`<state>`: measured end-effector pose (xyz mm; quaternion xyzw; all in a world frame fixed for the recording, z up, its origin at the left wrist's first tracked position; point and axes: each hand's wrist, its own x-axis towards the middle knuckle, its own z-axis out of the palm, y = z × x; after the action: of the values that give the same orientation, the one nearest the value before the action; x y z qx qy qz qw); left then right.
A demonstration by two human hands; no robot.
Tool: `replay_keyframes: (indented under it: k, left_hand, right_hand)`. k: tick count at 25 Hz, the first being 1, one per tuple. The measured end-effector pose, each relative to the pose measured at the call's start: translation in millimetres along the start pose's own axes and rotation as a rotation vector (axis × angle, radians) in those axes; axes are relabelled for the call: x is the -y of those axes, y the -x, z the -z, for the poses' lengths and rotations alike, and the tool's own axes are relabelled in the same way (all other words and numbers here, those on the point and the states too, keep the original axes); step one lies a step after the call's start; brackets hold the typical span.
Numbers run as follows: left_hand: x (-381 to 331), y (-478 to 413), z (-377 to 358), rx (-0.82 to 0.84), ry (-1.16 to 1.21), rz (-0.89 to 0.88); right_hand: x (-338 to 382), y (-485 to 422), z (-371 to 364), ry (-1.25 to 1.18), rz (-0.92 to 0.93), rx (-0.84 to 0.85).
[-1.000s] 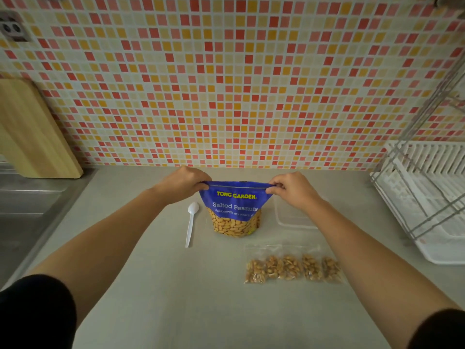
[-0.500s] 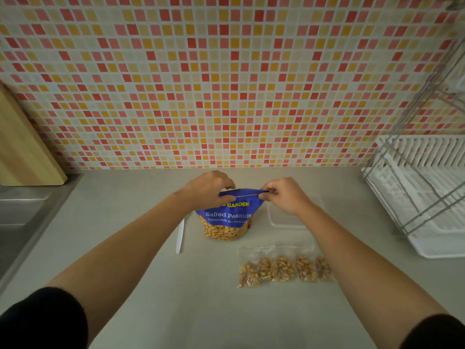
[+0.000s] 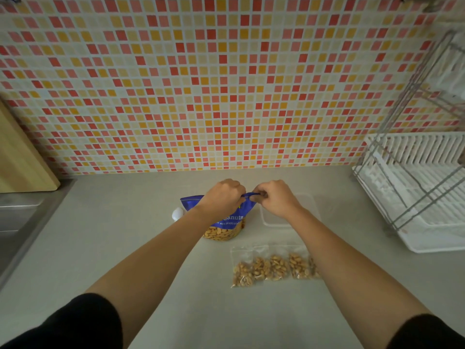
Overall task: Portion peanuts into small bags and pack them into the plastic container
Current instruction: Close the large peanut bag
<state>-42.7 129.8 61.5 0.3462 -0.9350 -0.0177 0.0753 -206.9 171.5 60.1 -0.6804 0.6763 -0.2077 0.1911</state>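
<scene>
1. The blue peanut bag [image 3: 227, 224] stands upright near the middle of the grey table [image 3: 125, 243]. Nuts show through its clear lower window.
2. The left hand [image 3: 222, 197] takes the bag's top edge from the 9 o'clock side. Its fingers [image 3: 237, 191] are curled and pinch the blue strip, and the hand hides much of the bag's front.
3. The right hand [image 3: 275, 200] takes the same edge from the 3 o'clock side, with its fingers [image 3: 260, 195] curled and pinching the strip.
4. The two hands sit close together, with only a short length of blue edge showing between them. Whether the bag's mouth is sealed cannot be told.
5. The clear plastic container [image 3: 312, 206] sits at the bag's 3 o'clock, partly behind the right wrist.
6. A row of small bags [image 3: 274, 267], each holding peanuts, lies flat at the peanut bag's 5 o'clock. The right forearm covers the row's right end.
7. The bowl of a white spoon [image 3: 177, 213] shows at the bag's 9 o'clock. The left forearm hides its handle.
8. A white dish rack [image 3: 415, 197] stands at the table's 3 o'clock edge, and a wooden board [image 3: 22, 159] leans at 9 o'clock.
</scene>
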Motion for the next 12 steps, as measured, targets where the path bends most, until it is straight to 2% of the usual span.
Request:
replay_keyframes:
  k: [4,7,12]
  left_hand:
    - [-5.6,-1.3,-2.6,0.006,-0.04,0.063]
    - [-8.4,-2.9,2.0,0.012,0.016,0.117]
    - [-8.3,-3.7,1.7,0.015,0.035,0.091]
  right_hand:
    - [0.5,1.3,-0.2,-0.002,-0.001,0.015]
    - [0.2,1.9,-0.8,-0.005,0.01,0.019]
    - [-0.7,3.4,0.5,-0.013,0.008,0.02]
